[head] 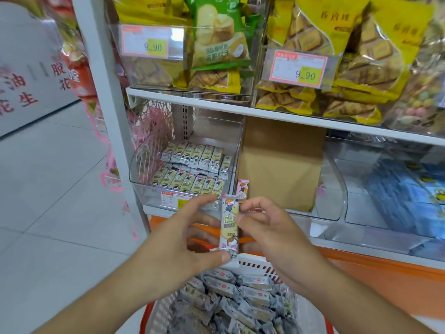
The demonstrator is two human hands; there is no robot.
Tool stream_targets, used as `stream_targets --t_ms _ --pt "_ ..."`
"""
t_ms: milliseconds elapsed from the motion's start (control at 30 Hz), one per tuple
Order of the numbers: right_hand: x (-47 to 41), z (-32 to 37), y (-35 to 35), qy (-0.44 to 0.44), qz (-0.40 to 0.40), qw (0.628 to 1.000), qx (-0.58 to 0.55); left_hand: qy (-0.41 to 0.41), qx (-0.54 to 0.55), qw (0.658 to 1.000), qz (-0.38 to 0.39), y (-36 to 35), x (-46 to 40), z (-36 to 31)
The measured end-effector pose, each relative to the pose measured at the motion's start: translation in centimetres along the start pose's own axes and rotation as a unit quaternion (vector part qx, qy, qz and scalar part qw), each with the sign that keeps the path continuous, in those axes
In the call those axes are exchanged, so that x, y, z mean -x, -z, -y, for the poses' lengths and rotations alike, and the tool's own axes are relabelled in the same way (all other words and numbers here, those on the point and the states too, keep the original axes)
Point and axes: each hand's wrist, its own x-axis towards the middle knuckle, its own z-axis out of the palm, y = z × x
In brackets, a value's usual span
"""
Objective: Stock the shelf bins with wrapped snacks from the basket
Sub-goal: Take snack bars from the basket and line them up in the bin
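A long wrapped snack point(230, 227), green and white with a cartoon child on it, stands upright between both hands above the basket. My left hand point(190, 237) pinches it with the thumb at its bottom end and fingers near its top. My right hand point(267, 227) pinches its right edge at mid-height. Below them the red basket point(258, 262) holds a heap of several wrapped snacks point(231, 300). Ahead, the clear shelf bin point(144, 186) contains two neat rows of the same snacks point(195, 165). A pink snack point(242, 186) sticks up by the bin's right wall.
A brown cardboard box point(279, 165) fills the bin to the right. Further right a clear bin holds blue packs point(409, 186). The upper shelf point(240, 109) carries bins of yellow biscuit bags with price tags. A white upright post point(106, 92) and tiled aisle floor lie to the left.
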Motion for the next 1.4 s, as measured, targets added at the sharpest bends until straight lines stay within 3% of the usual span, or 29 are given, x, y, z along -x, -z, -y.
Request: stream_targets --t_ms 267,367,500,700,1033,1167,1400 --pt "-0.8 0.0 -0.9 0.005 0.024 1.000 0.019 -0.024 -0.131 0.990 0.048 1.8 -1.4 -0.7" --pt "-1.8 0.7 -0.7 0.065 0.004 0.989 0.131 -0.044 -0.193 0.980 0.023 3.2 -3.3 -0.9" --pt "-3.7 1.0 0.9 0.224 -0.004 0.878 0.423 -0.078 -0.342 0.936 -0.028 5.9 -8.8 -1.2" --pt "-5.5 -1.0 1.9 0.204 0.056 0.807 0.552 -0.063 -0.492 0.868 -0.002 6.9 -20.9 0.1" --pt "-6.9 -2.6 2.3 0.210 0.047 0.793 0.570 -0.020 -0.562 0.823 0.076 5.1 -29.7 3.7" --pt "-6.8 -3.1 2.5 0.244 0.036 0.793 0.558 0.004 -0.561 0.825 0.067 5.4 -29.9 3.8" --pt "-5.5 -1.2 2.0 0.215 0.056 0.811 0.541 0.006 -0.516 0.856 0.036 5.0 -27.5 3.8"
